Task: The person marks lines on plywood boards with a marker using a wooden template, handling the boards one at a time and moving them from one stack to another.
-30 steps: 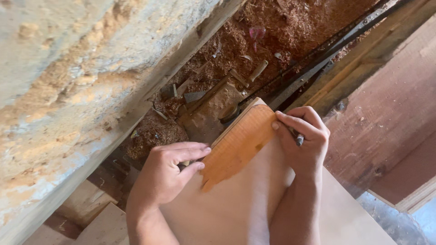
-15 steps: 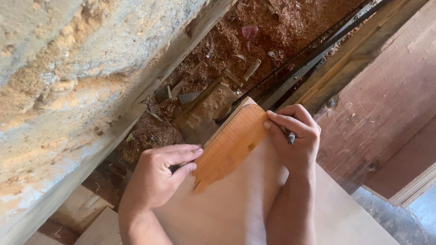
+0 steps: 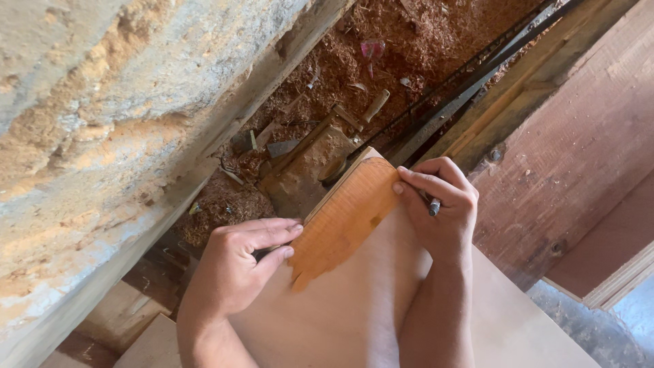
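1. Right hand (image 3: 439, 211) first: it's curled around a thin dark pen-like tool (image 3: 434, 206), with the fingertips pressed flat on the right edge of an orange-brown wooden piece (image 3: 347, 218). Only a short bit of the tool pokes out between the fingers, so I can't tell exactly what it is.
2. Left hand (image 3: 238, 262) sits at the left edge of that same orange piece, fingers stretched out almost straight and close together, tips touching the wood. There's something dark tucked under the fingers but it's too hidden to name, so I can't say if it's actually gripping anything.
3. The orange wooden piece lies tilted between the two hands, resting on top of a big pale plywood sheet (image 3: 354, 313) that fills the bottom middle of the view. Both forearms lie across that sheet.
4. Just past the top corner of the orange piece there's a dusty wooden block (image 3: 306, 170), sitting in a heap of reddish sawdust (image 3: 409, 48) with small scraps and a wooden handle (image 3: 376, 104) scattered in it.
5. Far left is a rough concrete wall (image 3: 102, 123). On the right, a dark reddish board (image 3: 579, 150), with long dark metal bars (image 3: 463, 82) running diagonally beside it.
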